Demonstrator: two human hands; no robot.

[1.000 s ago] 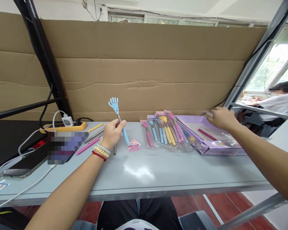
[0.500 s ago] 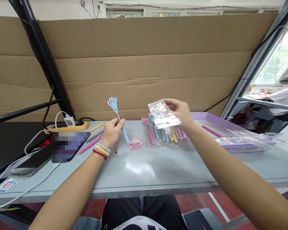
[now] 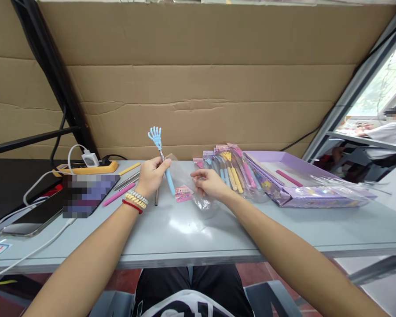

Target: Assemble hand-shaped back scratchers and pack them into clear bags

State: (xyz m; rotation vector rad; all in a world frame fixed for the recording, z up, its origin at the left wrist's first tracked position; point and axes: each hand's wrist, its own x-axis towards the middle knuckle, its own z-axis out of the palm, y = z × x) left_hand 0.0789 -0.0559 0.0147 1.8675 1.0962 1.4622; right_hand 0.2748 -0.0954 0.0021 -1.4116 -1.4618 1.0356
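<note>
A blue back scratcher (image 3: 168, 178) with a hand-shaped head stands nearly upright in my left hand (image 3: 152, 176), pinched between thumb and fingers. Just to the right, my right hand (image 3: 211, 182) is closed on a clear plastic bag (image 3: 203, 200), whose film spreads toward the left hand. Under the film's left side lies a small pink printed card (image 3: 184, 193). Close behind the right hand are several bagged back scratchers (image 3: 234, 169) in pink, blue and yellow. A metal rod (image 3: 156, 197) lies below the left hand, partly hidden by it.
At the right sits a purple tray (image 3: 284, 199) holding a pink stick (image 3: 288, 178) and clear wrappers. Left are a pink tube (image 3: 119, 194), a yellow stick (image 3: 129, 169), two phones, charging cables and a yellow power strip (image 3: 86, 168). Cardboard (image 3: 198, 88) walls the back. Another person sits far right.
My right hand has come down and left with the clear bag, from above the bagged scratchers to beside the card. The left hand still holds the blue scratcher. The view has tilted down.
</note>
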